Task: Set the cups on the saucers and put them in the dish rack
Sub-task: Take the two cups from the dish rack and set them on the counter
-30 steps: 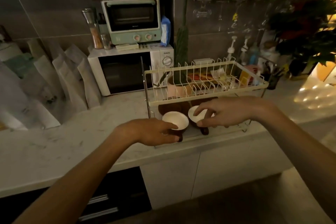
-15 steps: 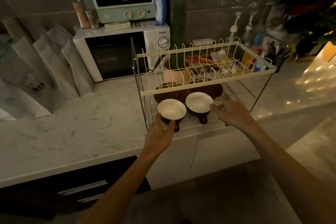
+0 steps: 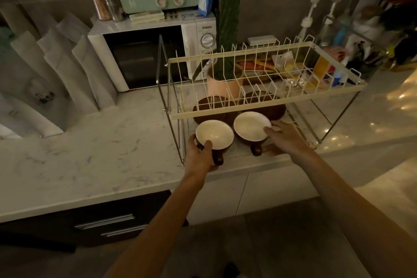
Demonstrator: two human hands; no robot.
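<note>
Down on the marble tabletop (image 3: 94, 153), under the upper tier of the cream wire dish rack (image 3: 259, 88), two brown cups with white insides are sitting side by side, handles pointing toward the person. The left hand (image 3: 200, 157) is closing its grip on the left cup (image 3: 214, 134), thumb lying over the near rim and fingers wrapping around the side by the handle. The right hand (image 3: 286, 136) is gripping the right cup (image 3: 252, 126), a fingertip pressing on the rim at its right edge. Just behind the cups, two dark brown saucers (image 3: 209, 108) are lying on the rack's lower level, partly hidden by the top tier's front rail. Behind the rack a potted plant (image 3: 224, 79) is standing in a pink pot, and a white microwave (image 3: 153, 56) is sitting further left.
</note>
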